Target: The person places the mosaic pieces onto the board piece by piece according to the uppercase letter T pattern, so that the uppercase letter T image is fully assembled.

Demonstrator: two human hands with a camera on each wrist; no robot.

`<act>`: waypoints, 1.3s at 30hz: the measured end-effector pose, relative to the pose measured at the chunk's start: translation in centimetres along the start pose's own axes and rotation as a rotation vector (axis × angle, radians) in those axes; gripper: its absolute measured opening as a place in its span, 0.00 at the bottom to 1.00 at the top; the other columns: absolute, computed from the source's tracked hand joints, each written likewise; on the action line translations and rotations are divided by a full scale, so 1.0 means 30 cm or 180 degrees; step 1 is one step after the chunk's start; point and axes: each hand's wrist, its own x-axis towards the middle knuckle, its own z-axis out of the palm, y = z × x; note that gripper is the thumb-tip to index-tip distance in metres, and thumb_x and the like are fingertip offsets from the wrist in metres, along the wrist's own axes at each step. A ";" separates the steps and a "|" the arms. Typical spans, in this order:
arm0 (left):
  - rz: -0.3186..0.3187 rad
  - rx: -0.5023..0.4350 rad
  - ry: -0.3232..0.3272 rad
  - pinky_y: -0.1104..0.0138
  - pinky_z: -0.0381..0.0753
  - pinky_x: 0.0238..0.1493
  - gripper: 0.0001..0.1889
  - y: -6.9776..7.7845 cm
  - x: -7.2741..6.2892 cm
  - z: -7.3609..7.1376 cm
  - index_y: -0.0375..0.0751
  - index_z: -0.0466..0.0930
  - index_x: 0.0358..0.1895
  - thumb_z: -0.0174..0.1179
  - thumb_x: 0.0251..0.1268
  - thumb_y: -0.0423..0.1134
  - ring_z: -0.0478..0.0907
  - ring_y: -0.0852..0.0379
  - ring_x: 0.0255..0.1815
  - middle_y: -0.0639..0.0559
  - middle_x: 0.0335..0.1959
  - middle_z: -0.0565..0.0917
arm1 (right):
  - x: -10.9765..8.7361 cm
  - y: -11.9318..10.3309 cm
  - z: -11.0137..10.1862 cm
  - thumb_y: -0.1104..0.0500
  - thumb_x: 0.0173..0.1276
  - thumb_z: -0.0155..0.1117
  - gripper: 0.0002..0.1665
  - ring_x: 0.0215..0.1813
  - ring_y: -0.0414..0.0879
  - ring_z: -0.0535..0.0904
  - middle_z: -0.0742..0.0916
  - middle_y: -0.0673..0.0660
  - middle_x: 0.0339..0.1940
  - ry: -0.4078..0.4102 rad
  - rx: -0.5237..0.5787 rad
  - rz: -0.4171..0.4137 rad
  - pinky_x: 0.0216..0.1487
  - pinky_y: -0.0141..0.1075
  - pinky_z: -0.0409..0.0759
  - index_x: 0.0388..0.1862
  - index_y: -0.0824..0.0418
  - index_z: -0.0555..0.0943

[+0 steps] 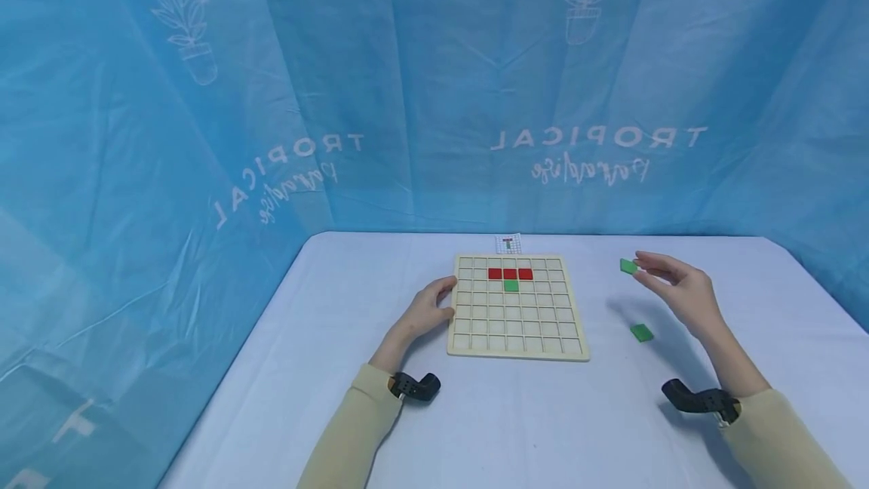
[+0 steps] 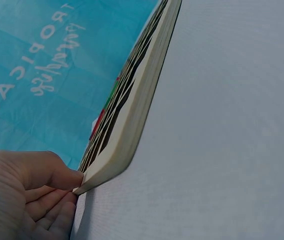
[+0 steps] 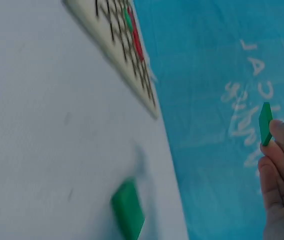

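A pale square grid board (image 1: pixel 517 332) lies on the table, with three red tiles (image 1: pixel 510 274) in a row and one green tile (image 1: pixel 511 286) just below the middle one. At its left edge, my left hand (image 1: pixel 422 312) holds the rim with thumb and fingers; in the left wrist view the thumb (image 2: pixel 57 170) meets the edge. To the right of the board, my raised right hand (image 1: pixel 686 296) pinches a green tile (image 3: pixel 265 123) between thumb and fingertips. Another loose green tile (image 1: pixel 641 333) rests on the table below that hand.
A small printed pattern card (image 1: pixel 508 244) lies just behind the board. White cloth (image 1: pixel 489 421) covers the table. Blue curtains (image 1: pixel 434 96) hang behind and at the sides. Each wrist carries a black camera mount (image 1: pixel 416 387).
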 end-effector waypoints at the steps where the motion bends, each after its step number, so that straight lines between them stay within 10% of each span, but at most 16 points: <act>1: 0.0000 0.0006 0.0004 0.68 0.61 0.68 0.34 0.001 0.000 0.000 0.32 0.59 0.69 0.56 0.56 0.24 0.59 0.50 0.70 0.41 0.69 0.64 | 0.022 0.022 0.026 0.44 0.64 0.63 0.29 0.54 0.40 0.75 0.82 0.56 0.55 0.0016 -0.0004 -0.0049 0.46 0.14 0.72 0.62 0.53 0.76; 6: 0.0001 0.0011 0.0022 0.68 0.61 0.68 0.34 0.000 0.002 0.002 0.32 0.59 0.69 0.56 0.56 0.24 0.60 0.51 0.69 0.41 0.69 0.64 | 0.123 0.135 0.186 0.34 0.58 0.62 0.29 0.53 0.39 0.77 0.83 0.46 0.52 0.0076 0.0180 -0.0308 0.53 0.28 0.77 0.56 0.43 0.79; 12: -0.0014 0.0010 0.0003 0.69 0.61 0.67 0.34 -0.002 0.004 0.008 0.32 0.59 0.69 0.56 0.56 0.24 0.60 0.51 0.69 0.41 0.69 0.64 | 0.138 0.055 0.314 0.38 0.60 0.64 0.25 0.52 0.41 0.78 0.84 0.48 0.50 -0.0116 0.0544 -0.0469 0.57 0.34 0.76 0.53 0.47 0.81; 21: -0.0025 0.0022 0.0032 0.69 0.61 0.68 0.34 -0.002 0.005 0.007 0.32 0.59 0.69 0.56 0.56 0.24 0.60 0.52 0.69 0.42 0.68 0.65 | 0.083 -0.253 0.360 0.53 0.62 0.67 0.21 0.52 0.52 0.78 0.84 0.59 0.48 -0.0472 0.0843 -0.0385 0.58 0.51 0.75 0.51 0.63 0.81; 39: -0.0053 -0.0007 0.0021 0.69 0.61 0.68 0.34 -0.003 0.002 0.002 0.32 0.59 0.69 0.56 0.55 0.24 0.60 0.52 0.69 0.42 0.68 0.65 | 0.055 -0.240 0.468 0.60 0.62 0.67 0.16 0.53 0.55 0.78 0.85 0.60 0.47 -0.0810 0.0890 -0.0152 0.57 0.48 0.77 0.49 0.63 0.82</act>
